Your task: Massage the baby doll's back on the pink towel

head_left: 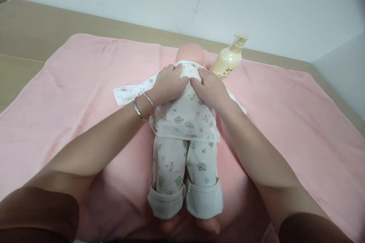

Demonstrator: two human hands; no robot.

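Observation:
A baby doll lies face down, its head pointing away from me. It wears a white printed top and matching trousers with cuffs rolled up above its feet. My left hand rests flat on the left side of the doll's upper back, thumb pointing inward. On the right side of the upper back lies my right hand, its thumb close to the left one. Both hands are open and press on the cloth without gripping anything. Part of the doll's right sleeve is hidden behind my right forearm.
Beneath the doll is a pink blanket spread over a wooden table. A cream pump bottle stands just beyond my right hand, near the doll's head. A white wall rises behind the table.

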